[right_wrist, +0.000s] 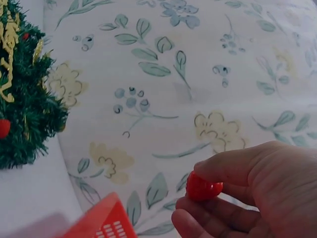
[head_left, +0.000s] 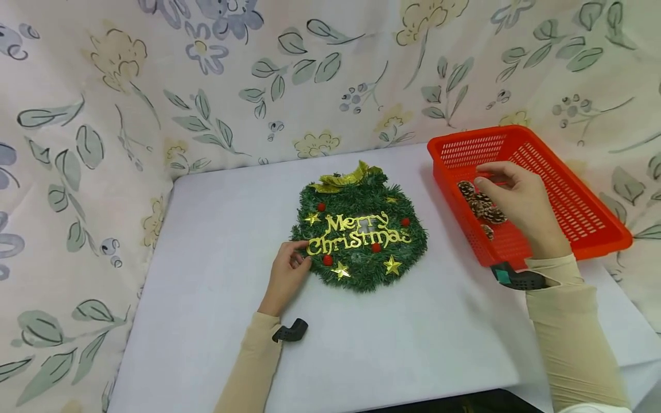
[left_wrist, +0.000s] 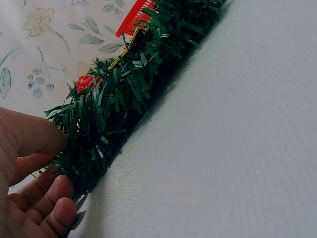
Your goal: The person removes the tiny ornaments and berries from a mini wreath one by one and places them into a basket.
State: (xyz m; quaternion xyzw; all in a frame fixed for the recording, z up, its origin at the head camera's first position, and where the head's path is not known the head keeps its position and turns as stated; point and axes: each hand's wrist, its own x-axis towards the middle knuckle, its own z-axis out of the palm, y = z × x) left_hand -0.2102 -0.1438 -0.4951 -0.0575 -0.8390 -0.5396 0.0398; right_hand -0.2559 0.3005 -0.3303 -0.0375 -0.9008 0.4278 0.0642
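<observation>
A green tinsel Christmas wreath (head_left: pixel 361 269) lies flat on the table, bearing gold "Merry Christmas" lettering (head_left: pixel 356 232), gold stars, a gold bow (head_left: pixel 341 180) and several red berries. My left hand (head_left: pixel 289 272) holds its lower-left edge; in the left wrist view, thumb and fingers pinch the green tinsel (left_wrist: pixel 119 94). Above the red plastic basket (head_left: pixel 563 201), my right hand (head_left: pixel 521 198) is raised. Between its thumb and fingers, a small red berry (right_wrist: pixel 202 188) with a bumpy surface shows in the right wrist view. In the head view the berry cannot be made out.
Several brown pine cones (head_left: pixel 480 203) lie in the left part of the basket, which stands at the table's right side. A floral cloth (head_left: pixel 320 103) hangs behind and to the left of the white table (head_left: pixel 222 229). Something dark (head_left: pixel 465 401) sits at the front edge.
</observation>
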